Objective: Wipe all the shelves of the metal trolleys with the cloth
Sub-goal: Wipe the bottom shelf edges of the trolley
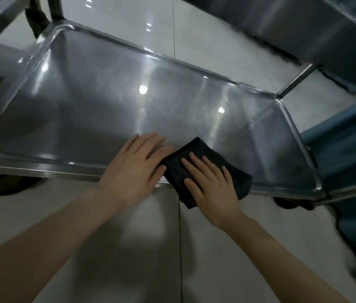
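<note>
Folded black cloth (207, 169) lies over the near rim of the shiny rimmed steel trolley shelf (107, 101). Right hand (211, 189) presses it, fingers (196, 160) straight, slightly spread. Left hand (135, 169) flat alongside, fingers together, touching the cloth's edge.

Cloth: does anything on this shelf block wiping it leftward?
Only the left hand, flat on the shelf against the left edge of the cloth. The right hand presses the cloth; nothing else visible blocks it.
</note>
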`<action>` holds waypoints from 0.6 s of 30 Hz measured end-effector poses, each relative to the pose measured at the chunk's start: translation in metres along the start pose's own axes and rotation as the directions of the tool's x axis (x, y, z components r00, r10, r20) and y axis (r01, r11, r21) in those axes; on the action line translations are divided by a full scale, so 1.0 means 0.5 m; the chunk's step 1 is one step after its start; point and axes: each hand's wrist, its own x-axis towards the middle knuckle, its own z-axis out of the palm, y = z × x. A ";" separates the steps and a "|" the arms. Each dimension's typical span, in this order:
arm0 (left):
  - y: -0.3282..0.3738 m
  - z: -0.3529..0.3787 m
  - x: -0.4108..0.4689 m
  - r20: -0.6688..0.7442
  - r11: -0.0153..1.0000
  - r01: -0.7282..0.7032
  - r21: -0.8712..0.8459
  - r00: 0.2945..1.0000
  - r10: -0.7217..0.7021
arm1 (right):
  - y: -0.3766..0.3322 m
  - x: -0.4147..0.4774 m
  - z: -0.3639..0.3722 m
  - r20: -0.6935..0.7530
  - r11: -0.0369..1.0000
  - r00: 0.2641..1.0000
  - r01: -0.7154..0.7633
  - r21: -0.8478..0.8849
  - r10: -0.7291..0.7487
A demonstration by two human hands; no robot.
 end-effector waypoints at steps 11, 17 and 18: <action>-0.004 0.031 0.013 0.111 0.987 0.010 0.162 0.993 -0.028 | 0.122 0.276 -0.027 -0.011 0.949 0.951 -0.307 0.071 0.309; 0.073 0.041 0.065 0.069 0.996 -0.015 0.090 0.998 0.009 | 0.128 -0.031 -0.028 -0.041 0.992 0.991 -0.128 -0.009 0.128; 0.094 0.052 0.083 0.096 0.994 -0.069 0.088 0.994 0.060 | 0.136 -0.052 -0.030 -0.038 0.990 0.990 -0.138 -0.018 0.137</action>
